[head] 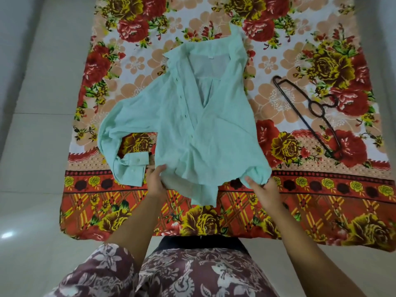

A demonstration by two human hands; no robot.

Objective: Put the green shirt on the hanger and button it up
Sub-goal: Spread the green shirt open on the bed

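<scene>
A pale green shirt [184,116] lies spread on a floral sheet [321,200], collar far from me, its front partly open and one sleeve folded out to the left with the cuff [130,168] near me. My left hand [155,181] grips the shirt's near hem on the left. My right hand [260,189] grips a bunched part of the hem on the right. A dark hanger [308,116] lies flat on the sheet to the right of the shirt, apart from it.
The floral sheet lies on a pale tiled floor [32,146] that shows to the left and right. My patterned clothing [171,275] fills the bottom of the view.
</scene>
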